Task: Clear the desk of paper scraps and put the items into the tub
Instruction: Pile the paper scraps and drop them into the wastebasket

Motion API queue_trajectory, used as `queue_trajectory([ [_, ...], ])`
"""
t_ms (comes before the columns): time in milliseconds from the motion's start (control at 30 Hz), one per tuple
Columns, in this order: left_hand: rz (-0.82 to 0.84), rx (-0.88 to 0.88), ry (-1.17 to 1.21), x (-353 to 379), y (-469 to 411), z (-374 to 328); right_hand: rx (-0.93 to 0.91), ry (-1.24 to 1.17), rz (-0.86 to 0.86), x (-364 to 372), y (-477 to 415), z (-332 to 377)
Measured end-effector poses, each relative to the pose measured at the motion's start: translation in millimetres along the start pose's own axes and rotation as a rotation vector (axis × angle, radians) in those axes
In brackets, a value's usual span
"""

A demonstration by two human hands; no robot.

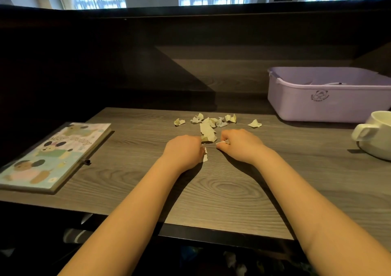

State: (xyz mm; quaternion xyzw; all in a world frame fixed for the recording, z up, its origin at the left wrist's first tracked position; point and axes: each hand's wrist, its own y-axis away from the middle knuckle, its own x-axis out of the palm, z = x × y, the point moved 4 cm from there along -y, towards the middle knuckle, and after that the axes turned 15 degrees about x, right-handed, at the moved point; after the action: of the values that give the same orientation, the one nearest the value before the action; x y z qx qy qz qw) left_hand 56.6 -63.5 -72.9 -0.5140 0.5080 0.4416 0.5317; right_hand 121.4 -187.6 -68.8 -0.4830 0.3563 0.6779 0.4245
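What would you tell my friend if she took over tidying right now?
Left hand: grips a scrap.
Right hand: pinches a small scrap.
Things: loose scraps lie on the desk just beyond the hands, and a long strip lies between them. The notebook is at left, the cup at right, and the tub at far right.
Done: something white is in the tub, but I cannot tell what.
Left: gather the scraps, then put the notebook and cup in the tub.
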Motion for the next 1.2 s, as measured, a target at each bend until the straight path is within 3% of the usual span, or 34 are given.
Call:
queue_trajectory([
  [367,-0.294,-0.020,0.200,-4,2,14,-0.020,-0.029,-0.062,-2,0,0],
  [533,-0.320,-0.042,0.291,-4,1,15,-0.032,-0.060,-0.056,0,-1,0],
  [867,-0.529,-0.149,0.455,-15,9,22,-0.061,-0.329,-0.108,-10,9,2],
  [1200,-0.679,-0.118,0.574,-59,42,20,-0.066,-0.520,-0.220,-43,38,16],
])
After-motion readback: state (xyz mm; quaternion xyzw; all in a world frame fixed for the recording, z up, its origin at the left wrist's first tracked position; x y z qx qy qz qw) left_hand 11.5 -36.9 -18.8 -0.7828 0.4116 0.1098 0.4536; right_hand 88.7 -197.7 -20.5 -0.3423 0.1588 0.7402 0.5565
